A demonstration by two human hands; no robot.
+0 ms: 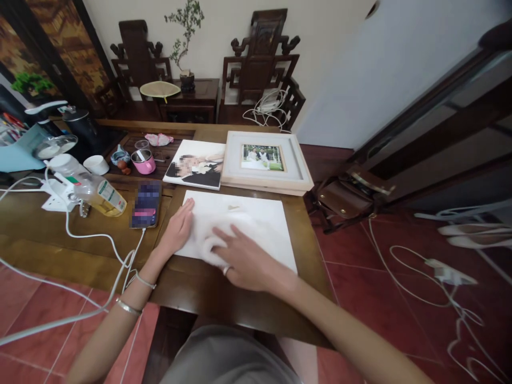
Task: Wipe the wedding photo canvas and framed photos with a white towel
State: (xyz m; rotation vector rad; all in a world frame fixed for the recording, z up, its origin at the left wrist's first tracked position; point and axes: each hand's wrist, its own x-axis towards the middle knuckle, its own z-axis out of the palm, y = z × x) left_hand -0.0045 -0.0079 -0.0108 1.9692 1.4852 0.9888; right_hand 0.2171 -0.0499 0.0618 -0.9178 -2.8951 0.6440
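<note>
Open left hand (178,228) flat on white panel (260,216); open right hand (245,262) presses cloth (213,246).

Framed photo (264,159) beyond the right hand (244,261), unframed print (196,164) beyond the left hand (178,226), phone (145,204) just left of it, bottle (102,196) and pink cup (143,161) farther left, brown bag (344,198) off to the right.

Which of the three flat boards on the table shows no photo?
The plain white board nearest the person, under the left hand and right hand. The unframed print and the framed picture behind it both show photos.
</note>
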